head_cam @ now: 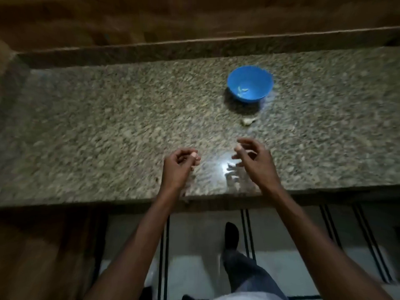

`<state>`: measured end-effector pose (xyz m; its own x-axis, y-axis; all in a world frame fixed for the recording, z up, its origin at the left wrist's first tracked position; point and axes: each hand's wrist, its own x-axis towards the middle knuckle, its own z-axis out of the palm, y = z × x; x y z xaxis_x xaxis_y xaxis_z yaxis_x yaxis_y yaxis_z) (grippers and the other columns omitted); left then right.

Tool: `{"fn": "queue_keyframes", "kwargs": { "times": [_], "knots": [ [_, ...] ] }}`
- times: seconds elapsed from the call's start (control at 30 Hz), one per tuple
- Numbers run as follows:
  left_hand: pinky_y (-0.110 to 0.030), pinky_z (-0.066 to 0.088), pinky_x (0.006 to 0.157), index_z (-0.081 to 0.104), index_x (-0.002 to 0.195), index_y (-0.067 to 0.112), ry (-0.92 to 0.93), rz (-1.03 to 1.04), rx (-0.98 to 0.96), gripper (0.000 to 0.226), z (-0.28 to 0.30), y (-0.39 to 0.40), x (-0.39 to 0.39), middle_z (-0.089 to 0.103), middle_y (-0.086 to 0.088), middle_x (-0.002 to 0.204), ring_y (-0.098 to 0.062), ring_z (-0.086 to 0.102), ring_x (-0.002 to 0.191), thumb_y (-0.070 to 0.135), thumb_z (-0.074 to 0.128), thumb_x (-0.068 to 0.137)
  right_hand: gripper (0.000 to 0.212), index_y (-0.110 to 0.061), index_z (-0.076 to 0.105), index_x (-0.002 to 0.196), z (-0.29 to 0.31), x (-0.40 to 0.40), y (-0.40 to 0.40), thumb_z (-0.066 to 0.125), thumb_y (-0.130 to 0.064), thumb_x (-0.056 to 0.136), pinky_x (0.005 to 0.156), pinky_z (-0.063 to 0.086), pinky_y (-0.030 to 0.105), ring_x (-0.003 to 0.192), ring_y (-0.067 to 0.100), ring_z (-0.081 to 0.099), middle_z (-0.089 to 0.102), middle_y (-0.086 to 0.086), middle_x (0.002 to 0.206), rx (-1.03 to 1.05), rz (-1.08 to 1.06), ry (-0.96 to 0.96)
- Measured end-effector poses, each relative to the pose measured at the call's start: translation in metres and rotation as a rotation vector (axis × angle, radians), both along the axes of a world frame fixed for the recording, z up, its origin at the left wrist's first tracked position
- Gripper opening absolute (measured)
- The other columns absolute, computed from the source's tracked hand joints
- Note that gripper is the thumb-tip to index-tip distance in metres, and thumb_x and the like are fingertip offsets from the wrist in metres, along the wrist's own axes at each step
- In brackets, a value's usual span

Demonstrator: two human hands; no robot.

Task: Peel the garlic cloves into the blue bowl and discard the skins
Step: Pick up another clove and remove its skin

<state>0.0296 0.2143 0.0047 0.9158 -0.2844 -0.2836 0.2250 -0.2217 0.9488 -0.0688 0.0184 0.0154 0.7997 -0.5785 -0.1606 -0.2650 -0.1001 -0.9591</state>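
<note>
Hands (216, 159) apart over counter (108, 126), blue bowl (250, 84) beyond, grips blurred

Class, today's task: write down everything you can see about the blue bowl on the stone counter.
The blue bowl is round, plain and smooth, plastic by its look, with a wide open rim narrowing to a smaller base. It stands upright on the speckled granite counter, toward the back and right of centre, casting a dark shadow to its near side. A few small pale pieces lie at its bottom, too blurred to identify. Neither hand touches it; a pale scrap lies just in front, apart.
</note>
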Motion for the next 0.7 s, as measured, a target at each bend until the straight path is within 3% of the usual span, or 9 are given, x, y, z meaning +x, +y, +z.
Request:
{"fn": "queue_keyframes", "kwargs": {
  "times": [0.13,0.23,0.33,0.47,0.6,0.7],
  "knots": [
    [-0.031,0.059,0.072,0.073,0.093,0.012,0.020,-0.060,0.077,0.010,-0.024,-0.077,0.027,0.076,-0.009,0.082,-0.013,0.073,0.073,0.003,0.070,0.095,0.014,-0.019,0.072,0.115,-0.027,-0.004,-0.080,0.066,-0.019,0.102,0.060,0.063,0.031,0.079,0.011,0.076,0.076,0.003,0.096,-0.080,-0.088,0.170],
    [-0.030,0.059,0.074,0.074,0.092,0.017,-0.046,-0.099,0.212,0.013,-0.037,-0.114,0.042,0.074,-0.002,0.081,-0.014,0.072,0.076,0.004,0.073,0.091,0.013,-0.017,0.077,0.107,-0.043,0.003,-0.123,0.068,-0.016,0.097,0.070,0.061,0.032,0.080,0.013,0.074,0.077,-0.001,0.091,-0.209,-0.121,0.226],
    [-0.032,0.059,0.076,0.076,0.097,0.020,-0.115,-0.143,0.361,0.022,-0.049,-0.137,0.054,0.075,0.002,0.086,-0.017,0.072,0.081,0.004,0.067,0.085,0.019,-0.010,0.078,0.109,-0.051,0.013,-0.153,0.066,-0.009,0.094,0.079,0.053,0.025,0.088,0.015,0.071,0.076,0.004,0.098,-0.313,-0.151,0.263],
    [-0.028,0.057,0.076,0.075,0.107,0.015,-0.163,-0.216,0.445,0.025,-0.058,-0.151,0.063,0.073,0.001,0.091,-0.016,0.071,0.083,0.007,0.074,0.084,0.027,-0.006,0.075,0.118,-0.061,0.024,-0.176,0.062,-0.007,0.095,0.094,0.055,0.039,0.102,0.030,0.066,0.066,0.016,0.113,-0.462,-0.196,0.285],
    [-0.029,0.054,0.076,0.070,0.124,0.013,-0.252,-0.276,0.476,0.043,-0.061,-0.152,0.073,0.069,-0.002,0.095,-0.021,0.068,0.084,0.005,0.074,0.081,0.034,-0.005,0.068,0.130,-0.060,0.031,-0.190,0.066,-0.008,0.095,0.092,0.049,0.028,0.100,0.024,0.061,0.054,0.015,0.123,-0.491,-0.261,0.320],
    [-0.034,0.055,0.075,0.063,0.134,0.014,-0.265,-0.344,0.485,0.057,-0.058,-0.151,0.080,0.066,-0.004,0.095,-0.022,0.066,0.082,0.012,0.075,0.078,0.040,0.001,0.064,0.133,-0.060,0.035,-0.200,0.070,-0.008,0.094,0.097,0.044,0.028,0.111,0.029,0.056,0.051,0.018,0.125,-0.495,-0.278,0.354]
  ]
}}
